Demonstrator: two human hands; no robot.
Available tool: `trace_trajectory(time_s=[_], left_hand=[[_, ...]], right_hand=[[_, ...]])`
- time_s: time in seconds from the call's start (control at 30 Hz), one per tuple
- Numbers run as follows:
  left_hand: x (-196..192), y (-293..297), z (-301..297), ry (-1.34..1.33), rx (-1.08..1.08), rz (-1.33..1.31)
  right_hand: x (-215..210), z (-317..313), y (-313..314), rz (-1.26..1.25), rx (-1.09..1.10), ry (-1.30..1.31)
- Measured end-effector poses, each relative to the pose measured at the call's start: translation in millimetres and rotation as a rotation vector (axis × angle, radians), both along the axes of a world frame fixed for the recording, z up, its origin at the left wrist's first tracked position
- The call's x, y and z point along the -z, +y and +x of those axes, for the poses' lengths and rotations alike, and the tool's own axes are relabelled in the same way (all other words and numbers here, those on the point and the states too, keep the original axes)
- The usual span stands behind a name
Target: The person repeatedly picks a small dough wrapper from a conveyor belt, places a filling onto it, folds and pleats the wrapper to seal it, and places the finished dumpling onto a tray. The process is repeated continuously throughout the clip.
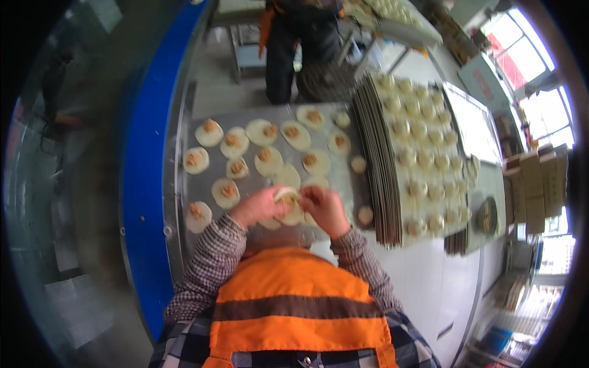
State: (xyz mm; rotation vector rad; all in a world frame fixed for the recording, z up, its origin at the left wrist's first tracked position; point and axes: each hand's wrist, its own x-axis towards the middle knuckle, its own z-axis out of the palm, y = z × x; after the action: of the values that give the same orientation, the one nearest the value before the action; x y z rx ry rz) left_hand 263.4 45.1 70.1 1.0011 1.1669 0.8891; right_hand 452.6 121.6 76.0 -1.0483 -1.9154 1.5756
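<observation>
Two bare hands meet over a steel bench [202,104], pinching one dough round [287,196] between them. The left hand [261,207] cups it from 9 o'clock, the right hand [324,208] closes on it from 3 o'clock; both grips are curled tight on the dough, fingertips touching it. Around them, from 9 to 1 o'clock, lie about fourteen flat wrappers [234,143], most topped with a dab of brown filling. Four folded dumplings [358,164] sit at 2 to 3 o'clock beside a stack of trays [374,165], the top one carrying several dozen finished pieces, too many to count. A second person [288,43] stands at 12 o'clock, beyond the bench.
</observation>
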Motion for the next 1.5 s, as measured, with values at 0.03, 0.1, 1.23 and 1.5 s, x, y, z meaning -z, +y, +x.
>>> trace_trajectory(time_s=[0.03,0.1,1.23,1.5], left_hand=[[-2,-3,-5,0.040,0.019,0.027],[-5,-5,-16,0.036,0.059,-0.003],[38,-20,-33,0.318,-0.194,0.051],[45,-57,-98,0.378,-0.107,0.044]], right_hand=[[-2,-3,-1,0.164,-0.056,-0.032],[-5,-10,-4,0.402,-0.103,-0.080],[13,-50,-16,0.539,-0.194,-0.138],[17,-117,-39,0.309,-0.321,-0.138]])
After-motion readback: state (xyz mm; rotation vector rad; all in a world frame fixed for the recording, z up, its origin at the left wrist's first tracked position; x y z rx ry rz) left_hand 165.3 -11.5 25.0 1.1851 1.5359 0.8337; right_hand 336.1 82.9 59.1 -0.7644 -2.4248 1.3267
